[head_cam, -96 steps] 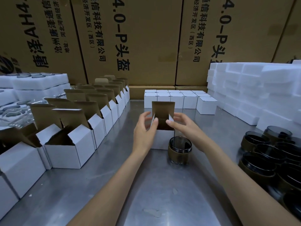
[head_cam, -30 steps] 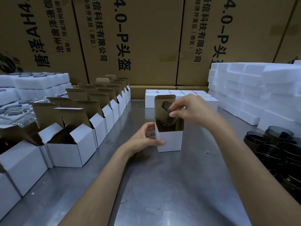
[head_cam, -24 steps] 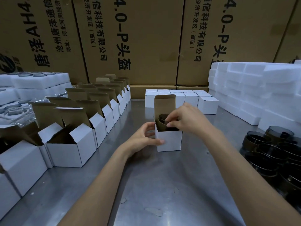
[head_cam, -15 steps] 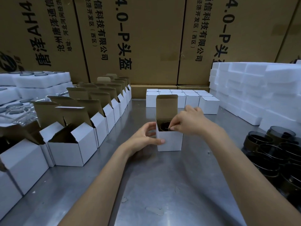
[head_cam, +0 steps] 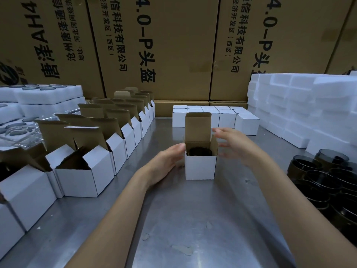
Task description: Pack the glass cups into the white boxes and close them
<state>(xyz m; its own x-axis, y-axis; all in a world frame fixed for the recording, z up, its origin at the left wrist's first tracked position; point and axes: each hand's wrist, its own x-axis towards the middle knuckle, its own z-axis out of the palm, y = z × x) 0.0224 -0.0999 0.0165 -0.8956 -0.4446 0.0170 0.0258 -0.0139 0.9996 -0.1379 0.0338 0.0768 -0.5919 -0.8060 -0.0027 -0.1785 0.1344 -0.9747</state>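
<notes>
A small white box point(head_cam: 200, 167) stands in the middle of the steel table with its brown lid flap upright and both side flaps up. A dark glass cup point(head_cam: 199, 151) sits inside it, only its rim showing. My left hand point(head_cam: 168, 159) lies against the box's left side with straight fingers, the fingertips at the top left corner. My right hand point(head_cam: 235, 144) hovers just right of the box, fingers spread and blurred, holding nothing.
Rows of open white boxes point(head_cam: 77, 171) line the left side. Closed white boxes point(head_cam: 226, 117) stand behind. White foam blocks point(head_cam: 309, 113) are stacked at the right. Several dark glass cups point(head_cam: 324, 178) crowd the right edge. Big cardboard cartons point(head_cam: 173, 45) form the back wall.
My right hand lowered the cup into the box, let it go and pulled out to the right. My left hand stayed at the box's left side, its fingers straightening.
</notes>
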